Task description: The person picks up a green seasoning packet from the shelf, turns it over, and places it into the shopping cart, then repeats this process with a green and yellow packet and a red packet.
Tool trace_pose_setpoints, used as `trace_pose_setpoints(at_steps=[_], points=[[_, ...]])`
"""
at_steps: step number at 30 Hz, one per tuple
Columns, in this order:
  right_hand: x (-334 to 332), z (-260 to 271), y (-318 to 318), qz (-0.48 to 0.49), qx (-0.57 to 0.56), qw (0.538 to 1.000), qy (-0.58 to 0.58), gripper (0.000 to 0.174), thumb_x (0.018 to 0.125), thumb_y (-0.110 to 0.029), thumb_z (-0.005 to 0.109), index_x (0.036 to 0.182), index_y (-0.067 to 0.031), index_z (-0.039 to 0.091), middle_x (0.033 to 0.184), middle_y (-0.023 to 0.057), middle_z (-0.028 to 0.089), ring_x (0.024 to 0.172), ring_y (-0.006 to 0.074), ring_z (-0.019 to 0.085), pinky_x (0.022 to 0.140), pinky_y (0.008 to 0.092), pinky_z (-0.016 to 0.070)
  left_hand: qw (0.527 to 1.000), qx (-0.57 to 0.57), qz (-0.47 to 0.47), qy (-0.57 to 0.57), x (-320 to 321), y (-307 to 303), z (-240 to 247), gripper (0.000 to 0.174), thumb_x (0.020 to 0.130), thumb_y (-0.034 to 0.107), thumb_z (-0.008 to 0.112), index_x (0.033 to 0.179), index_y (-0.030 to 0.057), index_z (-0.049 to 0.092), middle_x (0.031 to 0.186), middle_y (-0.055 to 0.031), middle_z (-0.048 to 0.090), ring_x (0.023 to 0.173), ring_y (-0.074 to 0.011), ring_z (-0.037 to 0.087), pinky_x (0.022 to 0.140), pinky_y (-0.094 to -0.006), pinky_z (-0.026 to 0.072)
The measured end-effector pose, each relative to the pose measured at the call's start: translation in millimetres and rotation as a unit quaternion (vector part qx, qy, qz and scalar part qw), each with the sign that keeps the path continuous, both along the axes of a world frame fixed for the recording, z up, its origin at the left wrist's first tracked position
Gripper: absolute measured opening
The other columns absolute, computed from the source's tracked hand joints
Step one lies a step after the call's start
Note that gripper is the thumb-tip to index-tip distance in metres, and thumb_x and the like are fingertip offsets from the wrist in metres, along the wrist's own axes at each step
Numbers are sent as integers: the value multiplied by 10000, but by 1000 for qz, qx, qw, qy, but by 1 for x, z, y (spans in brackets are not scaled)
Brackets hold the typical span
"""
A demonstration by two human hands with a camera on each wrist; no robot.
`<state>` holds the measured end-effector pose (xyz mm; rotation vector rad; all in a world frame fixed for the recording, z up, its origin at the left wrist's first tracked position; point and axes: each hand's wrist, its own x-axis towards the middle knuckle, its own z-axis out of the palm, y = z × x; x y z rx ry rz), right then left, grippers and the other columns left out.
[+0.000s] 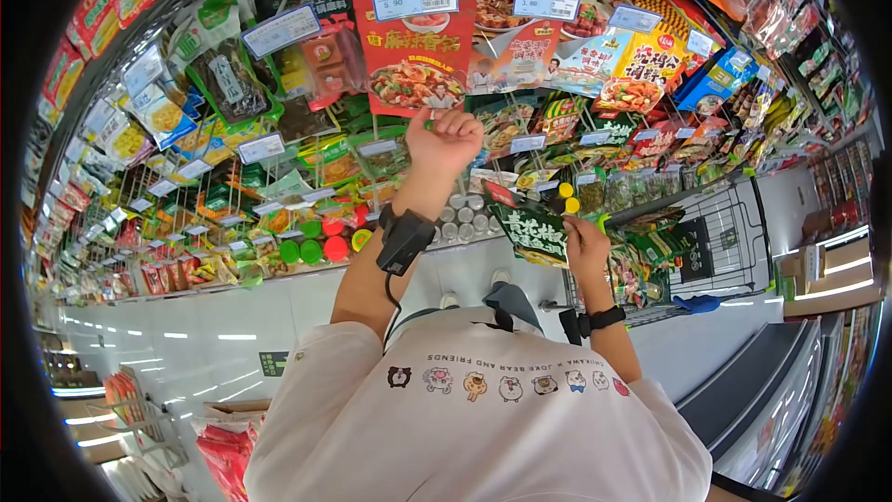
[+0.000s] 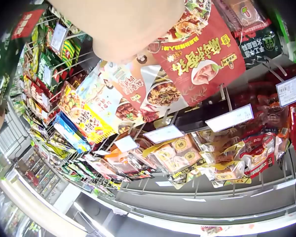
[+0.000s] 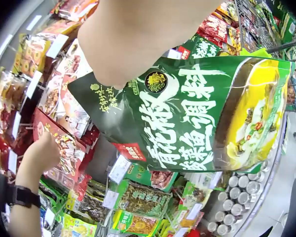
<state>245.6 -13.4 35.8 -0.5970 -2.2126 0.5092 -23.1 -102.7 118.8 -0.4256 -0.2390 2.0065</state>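
Observation:
My left hand (image 1: 444, 141) is raised to the shelf, its curled fingers and thumb pinching the lower edge of a red seasoning packet (image 1: 398, 56). That packet hangs behind a price tag and has a dish pictured on its front. In the left wrist view the hand hides the bottom of the same red packet (image 2: 202, 69). Lower down and to the right, my right hand (image 1: 587, 249) grips a green fish-seasoning packet (image 1: 531, 231) by one edge. The right wrist view shows the front of this green packet (image 3: 187, 118), with white lettering and a fish dish.
More seasoning packets (image 1: 509, 46) hang beside the red one, under price tags. Jars with green lids (image 1: 300, 249) and silver-lidded jars (image 1: 457, 216) stand on the lowest shelf. A wire shopping cart (image 1: 734, 232) holding packets is at my right.

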Motion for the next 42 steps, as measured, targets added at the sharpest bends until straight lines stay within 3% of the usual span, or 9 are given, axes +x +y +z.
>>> trace_pose_setpoints(at_steps=[9, 13, 16, 19, 24, 30, 33, 36, 42], points=[[-10, 57, -13, 57, 25, 998, 19, 63, 728, -6, 563, 779, -12, 598, 691, 130, 592, 586, 292, 558, 522, 338, 427, 998, -56, 12, 22, -5, -8, 21, 306, 814, 287, 443, 576, 109, 373, 489, 30, 302, 460, -107, 297, 487, -261, 257], [-21, 66, -16, 24, -21, 999, 18, 49, 722, -20, 573, 768, -4, 582, 713, 149, 592, 628, 310, 578, 555, 334, 453, 962, -108, -7, 252, 7, 0, 1, 198, 773, 251, 558, 736, 75, 475, 618, 1, 417, 552, -123, 384, 526, -273, 331], [-27, 67, -17, 41, -18, 998, 32, 45, 734, -40, 573, 759, -8, 592, 700, 150, 589, 622, 310, 578, 546, 337, 454, 769, -161, -1, 618, 30, 4, -1, 267, 738, 232, 631, 917, 56, 541, 783, -20, 516, 694, -149, 479, 626, -296, 404], [-32, 69, -15, 65, -24, 998, -4, 52, 735, -46, 575, 763, -10, 600, 692, 140, 590, 620, 302, 579, 541, 338, 453, 325, -147, 73, 931, 41, -4, 6, 363, 643, 239, 728, 942, 83, 593, 885, -65, 579, 807, -171, 549, 660, -300, 457], [-42, 76, -11, 72, 62, 995, 6, 48, 718, -32, 574, 753, -34, 606, 639, 101, 583, 568, 271, 557, 511, 342, 440, 200, -185, 17, 962, 49, -1, -9, 200, 656, 214, 698, 740, 56, 609, 681, -92, 595, 617, -253, 568, 557, -326, 444], [-48, 113, -25, 35, 178, 983, -23, 299, 690, -89, 604, 987, -86, 571, 1007, 99, 560, 891, 230, 546, 738, 368, 444, 240, -207, 103, 943, 52, 10, -21, 175, 671, 195, 667, 682, 38, 592, 638, -117, 572, 571, -266, 556, 518, -348, 417], [-45, 132, -46, 174, 211, 958, -86, 400, 674, -165, 626, 1060, -116, 537, 1162, 64, 477, 1068, 195, 451, 900, 425, 362, 237, -266, 20, 934, 57, 13, -22, 198, 659, 203, 668, 695, 23, 595, 606, -126, 554, 548, -279, 544, 514, -350, 413], [-52, 120, -69, 326, 262, 901, -115, 370, 697, -181, 594, 1059, -131, 536, 1168, 32, 484, 1102, 167, 427, 953, 450, 314, 277, -279, -30, 919, 55, 21, -38, 258, 654, 247, 677, 751, 14, 623, 575, -135, 551, 514, -265, 524, 518, -341, 410], [-80, 100, -88, 318, 381, 862, -105, 324, 726, -135, 530, 1049, -129, 533, 1101, 7, 519, 1074, 146, 446, 958, 399, 322, 338, -307, -90, 885, 51, 26, -48, 284, 667, 268, 684, 760, 6, 629, 569, -123, 562, 500, -197, 514, 523, -323, 406]])
